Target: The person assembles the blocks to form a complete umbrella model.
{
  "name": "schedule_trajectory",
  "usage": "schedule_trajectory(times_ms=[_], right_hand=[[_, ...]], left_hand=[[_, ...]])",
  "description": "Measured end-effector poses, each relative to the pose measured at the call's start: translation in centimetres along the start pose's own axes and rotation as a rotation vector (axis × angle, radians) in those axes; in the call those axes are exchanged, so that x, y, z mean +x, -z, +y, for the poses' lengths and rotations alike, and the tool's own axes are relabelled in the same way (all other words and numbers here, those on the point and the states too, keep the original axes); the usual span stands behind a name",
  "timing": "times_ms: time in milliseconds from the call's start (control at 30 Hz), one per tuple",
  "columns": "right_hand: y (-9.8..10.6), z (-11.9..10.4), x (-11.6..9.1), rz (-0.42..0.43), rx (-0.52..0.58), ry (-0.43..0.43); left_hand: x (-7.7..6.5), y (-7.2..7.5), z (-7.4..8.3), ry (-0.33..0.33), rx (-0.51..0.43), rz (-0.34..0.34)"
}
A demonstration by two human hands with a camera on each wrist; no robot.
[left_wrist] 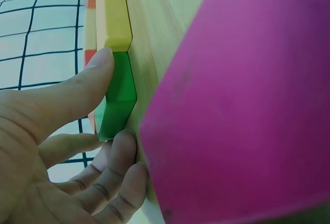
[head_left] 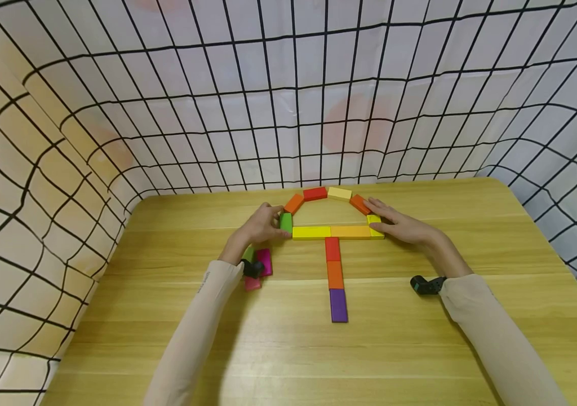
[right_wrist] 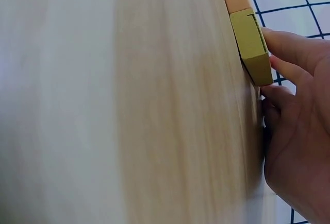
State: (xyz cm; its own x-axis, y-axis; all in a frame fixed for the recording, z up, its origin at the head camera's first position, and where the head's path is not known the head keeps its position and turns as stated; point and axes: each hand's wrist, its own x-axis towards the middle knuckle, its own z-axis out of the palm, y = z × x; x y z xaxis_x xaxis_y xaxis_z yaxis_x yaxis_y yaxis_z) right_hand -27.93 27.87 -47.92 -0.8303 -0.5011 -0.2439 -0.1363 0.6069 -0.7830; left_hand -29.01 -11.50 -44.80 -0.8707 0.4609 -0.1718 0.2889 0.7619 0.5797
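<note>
In the head view, coloured wooden blocks form a half ring over a straight bar with a stem below. My left hand (head_left: 262, 224) pinches the green block (head_left: 285, 222) at the ring's left end. In the left wrist view, its thumb lies on the green block (left_wrist: 121, 82), which abuts a yellow block (left_wrist: 117, 15). My right hand (head_left: 401, 223) holds the yellow block (head_left: 374, 220) at the right end, its thumb across the near part. Its fingertips reach the orange-red block (head_left: 360, 204). In the right wrist view, the hand partly hides that yellow block (right_wrist: 250, 41).
The bar has a yellow block (head_left: 311, 233) and a light orange block (head_left: 350, 232). The stem ends in a purple block (head_left: 338, 305). Under my left wrist lie loose blocks, including a magenta block (head_left: 265, 262). A black wire grid (head_left: 293, 87) surrounds the wooden table (head_left: 288, 355).
</note>
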Motion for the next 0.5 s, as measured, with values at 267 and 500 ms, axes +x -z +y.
schedule_trajectory(times_ms=[267,500], right_hand=[[0.04,0.00,0.08,0.005,-0.053,0.033],[-0.02,0.02,0.11,0.009,-0.051,0.036]], left_hand=[[0.02,-0.04,-0.14,-0.020,-0.005,0.019],[0.50,-0.15,0.27,0.022,-0.056,0.058]])
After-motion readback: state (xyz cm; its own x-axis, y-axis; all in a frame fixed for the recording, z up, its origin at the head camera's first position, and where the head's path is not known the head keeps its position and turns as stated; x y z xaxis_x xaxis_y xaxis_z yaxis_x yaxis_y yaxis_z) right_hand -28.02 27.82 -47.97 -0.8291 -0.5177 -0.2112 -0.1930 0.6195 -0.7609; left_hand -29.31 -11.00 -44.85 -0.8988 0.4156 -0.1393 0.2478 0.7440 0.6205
